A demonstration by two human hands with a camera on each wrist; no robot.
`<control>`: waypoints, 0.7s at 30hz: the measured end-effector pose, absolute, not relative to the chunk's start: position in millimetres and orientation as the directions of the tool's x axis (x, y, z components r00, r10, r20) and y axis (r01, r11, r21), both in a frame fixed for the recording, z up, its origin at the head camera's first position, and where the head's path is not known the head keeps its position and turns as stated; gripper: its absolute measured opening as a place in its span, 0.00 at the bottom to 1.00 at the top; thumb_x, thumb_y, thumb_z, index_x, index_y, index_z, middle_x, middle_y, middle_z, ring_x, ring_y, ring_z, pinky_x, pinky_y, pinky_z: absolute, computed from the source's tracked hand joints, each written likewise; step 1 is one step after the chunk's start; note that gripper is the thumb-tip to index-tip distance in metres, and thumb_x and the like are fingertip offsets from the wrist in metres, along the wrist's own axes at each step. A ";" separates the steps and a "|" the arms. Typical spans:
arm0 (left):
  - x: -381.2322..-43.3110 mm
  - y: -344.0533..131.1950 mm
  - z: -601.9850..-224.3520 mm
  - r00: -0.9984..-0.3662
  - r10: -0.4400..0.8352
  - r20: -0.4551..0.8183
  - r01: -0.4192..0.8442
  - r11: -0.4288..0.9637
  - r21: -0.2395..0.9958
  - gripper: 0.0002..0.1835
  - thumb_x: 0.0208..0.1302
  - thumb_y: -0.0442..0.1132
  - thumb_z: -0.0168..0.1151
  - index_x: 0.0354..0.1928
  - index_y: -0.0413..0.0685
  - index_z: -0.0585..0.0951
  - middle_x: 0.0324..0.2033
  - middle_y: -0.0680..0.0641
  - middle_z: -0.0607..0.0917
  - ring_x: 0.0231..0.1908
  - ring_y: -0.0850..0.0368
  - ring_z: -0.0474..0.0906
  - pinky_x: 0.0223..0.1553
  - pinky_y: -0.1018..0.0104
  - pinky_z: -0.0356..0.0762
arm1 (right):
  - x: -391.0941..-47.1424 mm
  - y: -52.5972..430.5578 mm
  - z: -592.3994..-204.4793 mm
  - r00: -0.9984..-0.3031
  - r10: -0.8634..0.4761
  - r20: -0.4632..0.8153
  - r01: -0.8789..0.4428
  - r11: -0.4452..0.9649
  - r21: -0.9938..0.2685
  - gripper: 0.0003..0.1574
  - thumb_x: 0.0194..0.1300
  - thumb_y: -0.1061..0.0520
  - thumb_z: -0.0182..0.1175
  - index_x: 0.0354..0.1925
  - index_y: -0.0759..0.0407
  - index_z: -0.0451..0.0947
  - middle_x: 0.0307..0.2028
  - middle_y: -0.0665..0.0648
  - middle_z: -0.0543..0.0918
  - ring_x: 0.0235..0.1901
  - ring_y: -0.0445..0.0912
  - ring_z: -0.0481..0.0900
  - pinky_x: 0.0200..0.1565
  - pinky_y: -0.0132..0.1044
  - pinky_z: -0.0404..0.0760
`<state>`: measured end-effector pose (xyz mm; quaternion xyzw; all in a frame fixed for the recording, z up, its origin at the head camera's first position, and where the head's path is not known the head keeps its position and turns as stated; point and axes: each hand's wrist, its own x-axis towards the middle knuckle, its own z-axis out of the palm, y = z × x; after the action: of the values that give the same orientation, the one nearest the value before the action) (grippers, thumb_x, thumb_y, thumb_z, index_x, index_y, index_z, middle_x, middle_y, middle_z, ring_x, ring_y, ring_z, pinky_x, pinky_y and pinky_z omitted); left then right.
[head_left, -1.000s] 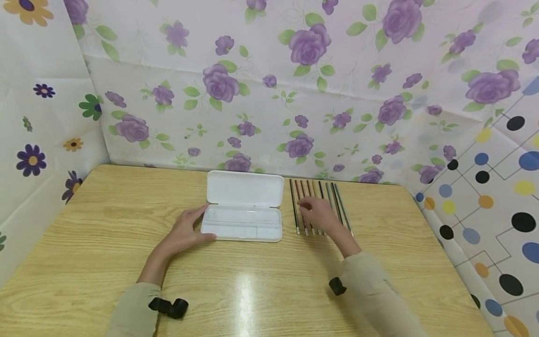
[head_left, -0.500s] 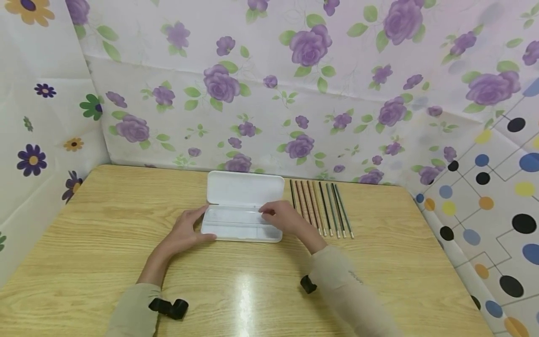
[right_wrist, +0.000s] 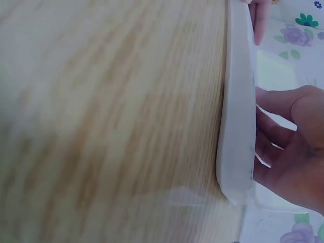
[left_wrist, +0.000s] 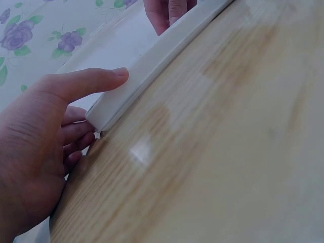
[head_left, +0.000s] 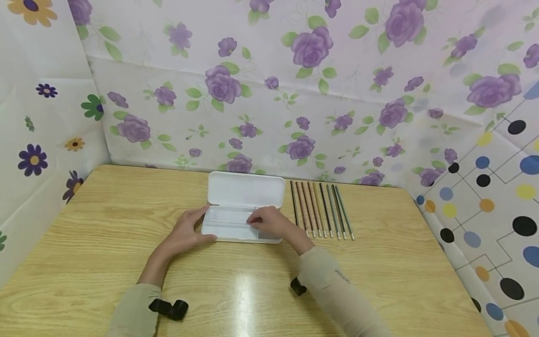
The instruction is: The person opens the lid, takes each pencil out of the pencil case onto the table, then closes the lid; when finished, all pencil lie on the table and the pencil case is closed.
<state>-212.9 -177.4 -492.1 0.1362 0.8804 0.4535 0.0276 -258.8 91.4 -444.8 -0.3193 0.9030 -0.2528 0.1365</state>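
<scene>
A white pencil case point(head_left: 229, 240) lies on the wooden table, its lid point(head_left: 246, 189) opened back toward the wall. My left hand point(head_left: 183, 231) grips its left end: the thumb lies over the front rim and the fingers reach round the corner, as the left wrist view shows. My right hand point(head_left: 273, 222) is over the case's right half, fingers bent, thumb and forefinger right at the long divider point(head_left: 227, 223). In the right wrist view those fingertips dip behind the front wall point(right_wrist: 238, 111), so I cannot tell whether they pinch anything.
Several pencils point(head_left: 313, 206) lie side by side to the right of the case, their pale ends toward me. A flowered sheet point(head_left: 261, 117) rises behind the table point(head_left: 202, 290), and a dotted one point(head_left: 484, 224) hangs at the right.
My right hand has moved left from above the pencils to the inside of the case, then slightly further left to the divider. The left hand keeps its hold; the pencils lie as before.
</scene>
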 end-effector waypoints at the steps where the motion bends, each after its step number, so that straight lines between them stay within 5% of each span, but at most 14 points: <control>1: -212.9 -177.6 -492.0 -0.961 0.266 0.075 0.216 0.551 0.806 0.50 0.51 0.48 0.73 0.72 0.37 0.59 0.67 0.31 0.63 0.65 0.31 0.54 0.62 0.32 0.49 | -259.3 91.1 -444.5 -0.757 -0.646 -0.097 -0.504 0.672 -0.543 0.10 0.67 0.65 0.59 0.45 0.62 0.85 0.43 0.56 0.85 0.46 0.48 0.81 0.47 0.34 0.78; 11: -211.0 -178.9 -491.3 -0.962 0.267 0.058 0.200 0.542 0.816 0.50 0.52 0.48 0.73 0.73 0.39 0.59 0.67 0.32 0.63 0.65 0.31 0.53 0.61 0.31 0.49 | -263.6 88.3 -438.0 -0.735 -0.645 -0.211 -0.474 0.710 -0.521 0.12 0.70 0.63 0.57 0.47 0.60 0.84 0.45 0.55 0.84 0.48 0.49 0.79 0.48 0.37 0.78; 21: -209.8 -177.9 -489.3 -0.964 0.259 0.056 0.194 0.548 0.814 0.50 0.52 0.49 0.73 0.73 0.39 0.59 0.66 0.31 0.64 0.65 0.32 0.53 0.60 0.30 0.50 | -262.3 88.0 -436.2 -0.741 -0.654 -0.153 -0.508 0.695 -0.508 0.09 0.67 0.65 0.60 0.43 0.62 0.85 0.39 0.55 0.86 0.42 0.47 0.81 0.44 0.34 0.78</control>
<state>-209.8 -177.9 -489.3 0.1289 0.8791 0.4576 0.0352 -262.3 88.0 -436.2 -0.3207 0.9060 -0.2227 0.1633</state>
